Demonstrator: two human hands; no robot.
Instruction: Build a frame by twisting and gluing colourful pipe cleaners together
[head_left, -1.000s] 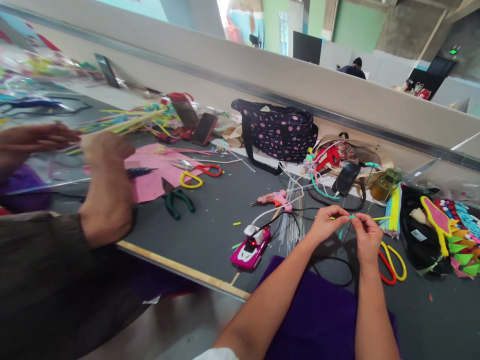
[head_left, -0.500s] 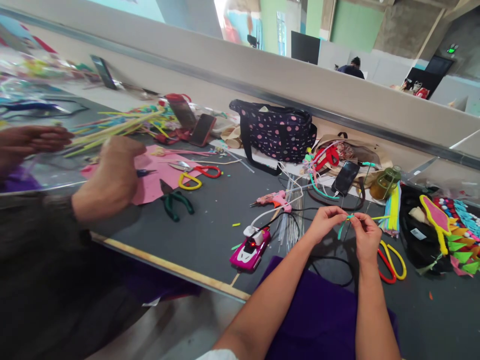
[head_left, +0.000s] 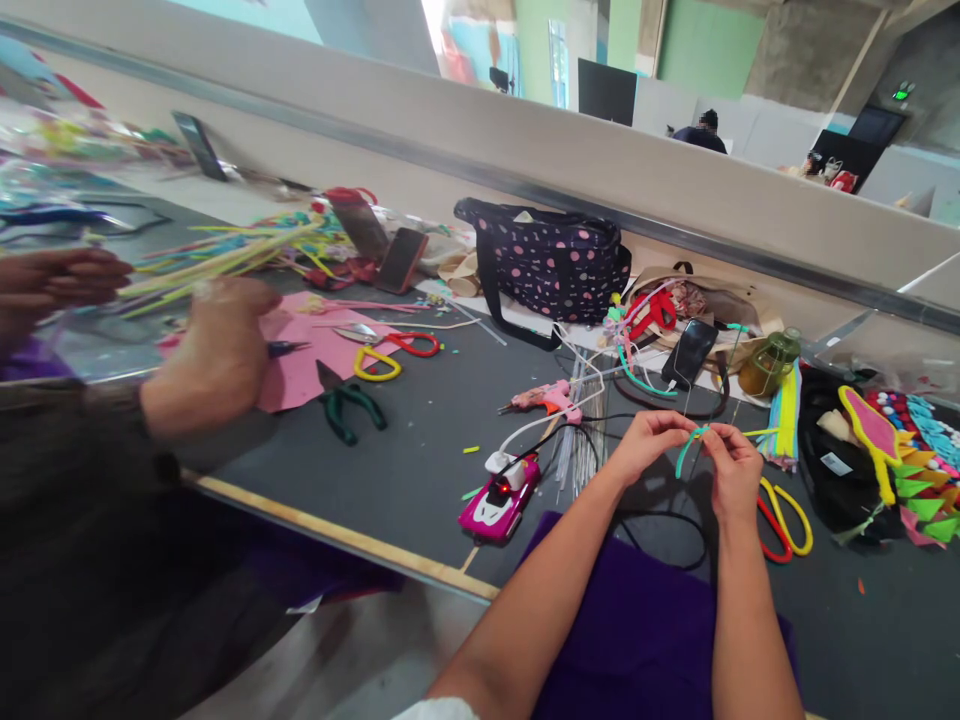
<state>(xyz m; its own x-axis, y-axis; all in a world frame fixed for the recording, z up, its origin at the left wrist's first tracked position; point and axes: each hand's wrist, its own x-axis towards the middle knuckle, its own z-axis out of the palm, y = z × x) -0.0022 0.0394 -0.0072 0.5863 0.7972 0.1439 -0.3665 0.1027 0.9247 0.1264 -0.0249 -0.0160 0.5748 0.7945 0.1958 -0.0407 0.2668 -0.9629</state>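
My left hand [head_left: 649,446] and my right hand [head_left: 735,472] meet above the dark table, fingertips almost together. Pinched between them is a teal pipe cleaner [head_left: 681,459], whose end curves downward below my left fingertips. A yellow pipe cleaner [head_left: 763,433] sticks out to the right from my right fingers. Exactly where the two strips cross is hidden by the fingertips. Scissors [head_left: 786,520] with red and yellow handles lie just right of my right wrist. A yellow-and-blue bundle of pipe cleaners [head_left: 787,420] sits beyond my right hand.
Left of my arms are a magenta power strip [head_left: 499,512], a pink glue gun [head_left: 546,400] and clear glue sticks [head_left: 589,455]. Green-handled pliers [head_left: 346,410] lie near a co-worker's hand [head_left: 217,350]. A patterned bag [head_left: 551,262], a phone [head_left: 690,355] and a green bottle [head_left: 772,362] stand behind.
The teal end has swung slightly and now arcs more visibly below my left fingertips. Both hands stay almost in place. The view has shifted very slightly.
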